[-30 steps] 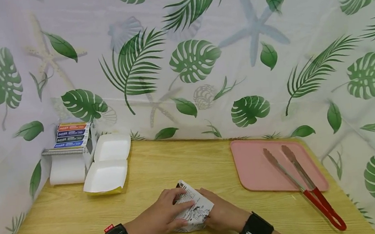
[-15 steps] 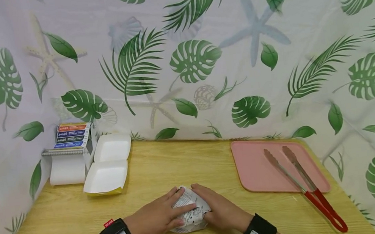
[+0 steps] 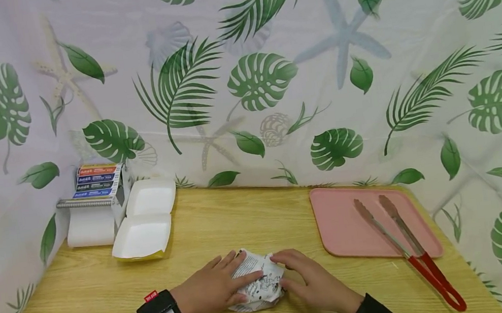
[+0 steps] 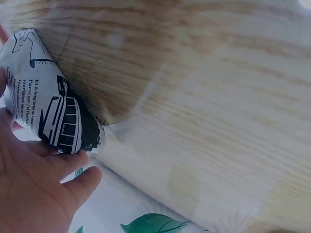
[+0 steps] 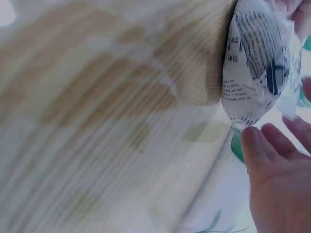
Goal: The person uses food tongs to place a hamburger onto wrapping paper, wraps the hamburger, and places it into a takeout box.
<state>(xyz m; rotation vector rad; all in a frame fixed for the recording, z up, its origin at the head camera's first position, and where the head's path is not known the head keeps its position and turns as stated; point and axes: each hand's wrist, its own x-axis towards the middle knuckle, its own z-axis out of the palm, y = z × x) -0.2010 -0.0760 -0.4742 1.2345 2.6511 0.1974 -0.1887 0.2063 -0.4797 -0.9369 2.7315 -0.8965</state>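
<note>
Paper bundle (image 3: 260, 284), one: white, printed in black with text and drawings, resting at the near middle of the wooden table (image 3: 238, 214). Partly covered by the hands.

Hands, two. Left hand (image 3: 210, 291): fingers spread, laid over the bundle's left side and top. Right hand (image 3: 315, 283): thumb and forefinger apart, fingertips at the bundle's right edge; not wrapped round it.

Wristbands, two, black with a white patch, one per wrist: left wristband (image 3: 156, 309) with a small red tag, right wristband (image 3: 374, 312) cut by the frame's lower edge.

Tray (image 3: 339, 229), one: pink, at far right, well apart from the bundle.

Tongs (image 3: 420, 261), one pair: two metal arms, two red handles; spread, tips over the tray, handles beyond its near edge.

Food box (image 3: 143, 236), one: two halves, lying open, white inside, yellow at the near rim; far left.

Dispenser (image 3: 90, 222), one: just beside the box; four broad label bands, orange-red, purple, dark and blue.

Printed sheet (image 3: 272, 144): leaves, starfish and shells, hung behind the table.
</note>
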